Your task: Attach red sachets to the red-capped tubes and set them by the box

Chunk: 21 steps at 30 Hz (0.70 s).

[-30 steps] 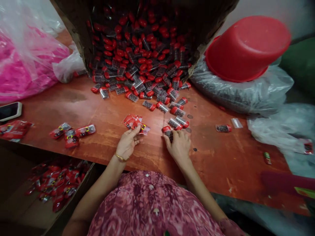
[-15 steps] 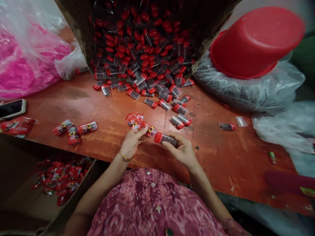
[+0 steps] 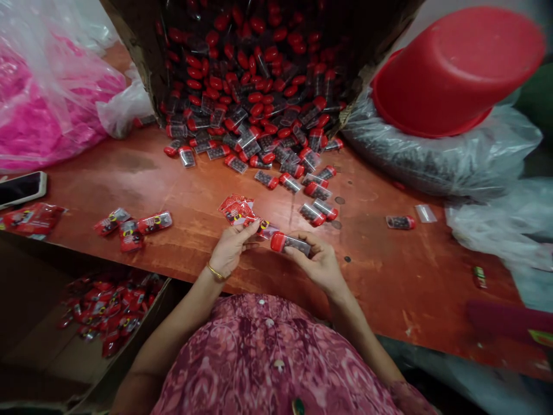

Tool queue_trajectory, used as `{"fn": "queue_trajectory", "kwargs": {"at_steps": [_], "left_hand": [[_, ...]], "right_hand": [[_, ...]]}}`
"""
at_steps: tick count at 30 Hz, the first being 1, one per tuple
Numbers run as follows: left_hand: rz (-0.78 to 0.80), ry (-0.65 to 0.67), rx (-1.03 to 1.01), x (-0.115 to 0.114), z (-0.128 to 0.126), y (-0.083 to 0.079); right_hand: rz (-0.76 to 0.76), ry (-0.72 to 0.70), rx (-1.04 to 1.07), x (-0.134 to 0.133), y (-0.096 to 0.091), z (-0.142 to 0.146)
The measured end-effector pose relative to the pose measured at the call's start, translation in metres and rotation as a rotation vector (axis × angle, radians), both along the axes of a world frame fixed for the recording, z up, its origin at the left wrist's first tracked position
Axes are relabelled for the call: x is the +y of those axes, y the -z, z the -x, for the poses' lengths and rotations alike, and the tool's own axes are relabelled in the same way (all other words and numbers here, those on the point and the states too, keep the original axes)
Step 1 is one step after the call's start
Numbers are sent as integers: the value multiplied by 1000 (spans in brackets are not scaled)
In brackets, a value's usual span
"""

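Nearer than before to wrappers [image 3: 241, 215] tight in left fingers [image 3: 247, 233]: bead-filled tube [image 3: 291, 242] (red-capped), snug in right fingers [image 3: 299, 257].

Counting two hands: one left hand [image 3: 228, 249], one right hand [image 3: 320, 264]. Holding one red-capped tube [image 3: 290, 244] in the right; pinching red wrappers [image 3: 235, 206] in the left, overlapping too closely to number. Finding three filled packets [image 3: 131, 236] and one phone [image 3: 26, 189] on the counter [image 3: 190, 190]. Counting one close pair of tubes [image 3: 311, 214] and one lone tube [image 3: 400, 222] farther right, beside one clear sleeve [image 3: 425, 214]. Noting one red bucket [image 3: 458, 69], one tiny green piece [image 3: 479, 276], one bracelet [image 3: 216, 273] and three pale buttons [image 3: 279, 364] down one patterned top [image 3: 242, 357]. Seeing two cartons [image 3: 133, 52]: one facing forward with a heap of tubes [image 3: 248, 138], one low at left with a pile of packets [image 3: 108, 305], both contents beyond counting.
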<state>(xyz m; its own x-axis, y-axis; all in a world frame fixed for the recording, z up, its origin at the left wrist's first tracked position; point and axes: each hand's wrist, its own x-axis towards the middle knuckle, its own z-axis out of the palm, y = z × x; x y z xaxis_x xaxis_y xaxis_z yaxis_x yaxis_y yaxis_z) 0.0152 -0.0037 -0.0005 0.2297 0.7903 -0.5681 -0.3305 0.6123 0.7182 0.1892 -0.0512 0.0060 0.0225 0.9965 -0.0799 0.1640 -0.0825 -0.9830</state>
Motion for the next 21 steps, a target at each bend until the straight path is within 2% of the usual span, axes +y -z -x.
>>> {"fn": "queue_trajectory", "kwargs": {"at_steps": [9,15,21], "left_hand": [[-15,10,41,-1,1,-4],[-132,42,43,-2,2,-4],[-89,83,11,1,6,-2]], "right_hand": [[-42,-14,-102,-5,-1,-2],[10,-38,-72,-3,3,0],[3,-18,-41,-2,7,-1]]}}
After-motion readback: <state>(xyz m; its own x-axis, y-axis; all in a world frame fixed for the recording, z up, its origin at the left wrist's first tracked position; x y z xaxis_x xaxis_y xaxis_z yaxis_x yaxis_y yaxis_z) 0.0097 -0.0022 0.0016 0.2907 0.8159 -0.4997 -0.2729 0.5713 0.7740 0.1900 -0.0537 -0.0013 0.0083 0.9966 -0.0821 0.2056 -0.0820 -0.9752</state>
